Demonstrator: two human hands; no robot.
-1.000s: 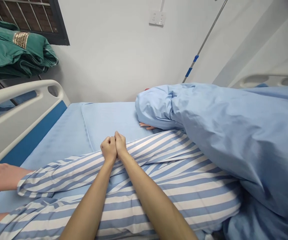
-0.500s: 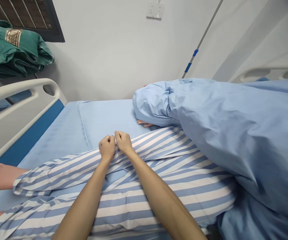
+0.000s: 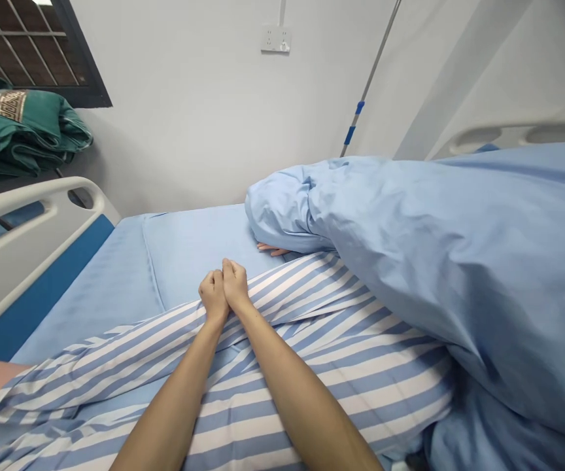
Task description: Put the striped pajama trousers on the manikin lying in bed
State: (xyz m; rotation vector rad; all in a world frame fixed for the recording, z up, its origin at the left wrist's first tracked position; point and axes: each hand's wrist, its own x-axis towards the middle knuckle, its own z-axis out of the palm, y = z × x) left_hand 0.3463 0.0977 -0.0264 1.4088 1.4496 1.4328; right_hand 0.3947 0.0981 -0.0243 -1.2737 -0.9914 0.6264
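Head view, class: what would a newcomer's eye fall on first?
Probably the left hand and right hand, curled side by side near the centre, over the striped trousers. Next, the pale-blue quilt bulging across the right side, then the folded green cloth at upper left.

The left hand (image 3: 213, 296) and right hand (image 3: 235, 285) are held curled, touching side by side, over the far leg of striped trousers (image 3: 125, 356). Other fingers (image 3: 276, 251) are left exposed under a blue quilt (image 3: 420, 242). The bed (image 3: 189, 245) is bounded at left by a footboard (image 3: 59, 288).
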